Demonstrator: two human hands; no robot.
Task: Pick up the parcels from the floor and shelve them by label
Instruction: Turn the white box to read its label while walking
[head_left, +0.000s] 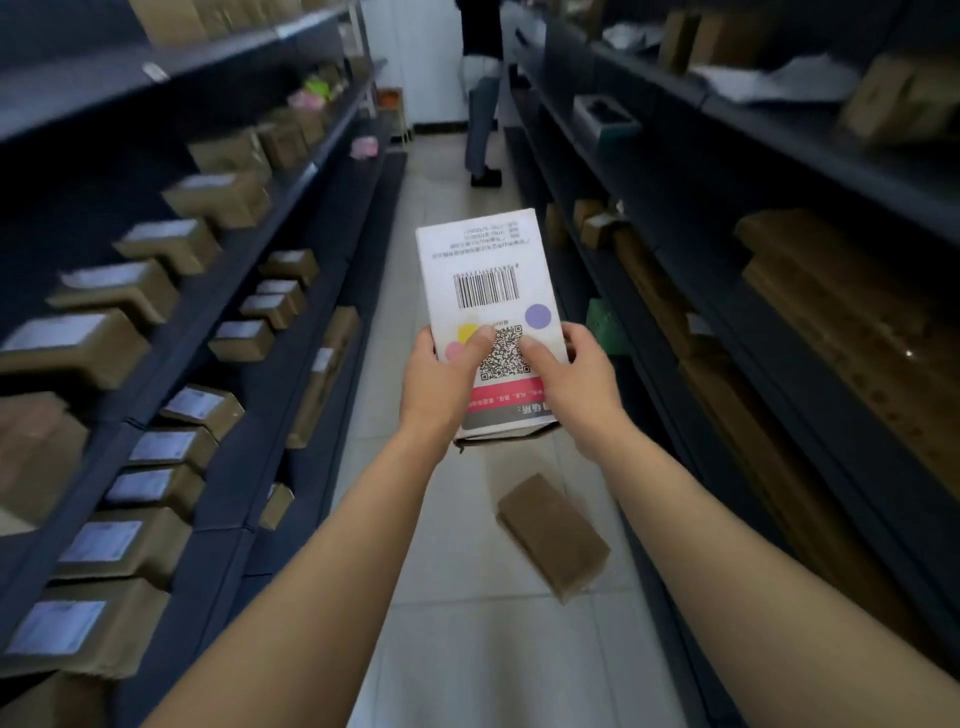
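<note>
I hold a white parcel (485, 280) in front of me, its labelled face up with a barcode, a QR code and coloured dots. My left hand (441, 384) grips its lower left edge, thumb on the label. My right hand (576, 379) grips the lower right edge, thumb beside the QR code. A brown cardboard parcel (553, 535) lies on the tiled floor below my arms.
Dark shelving (270, 218) on the left carries several labelled brown boxes on each level. Shelving on the right (727, 291) holds flat cartons and a few boxes. A person (483, 104) stands at the far end of the narrow aisle.
</note>
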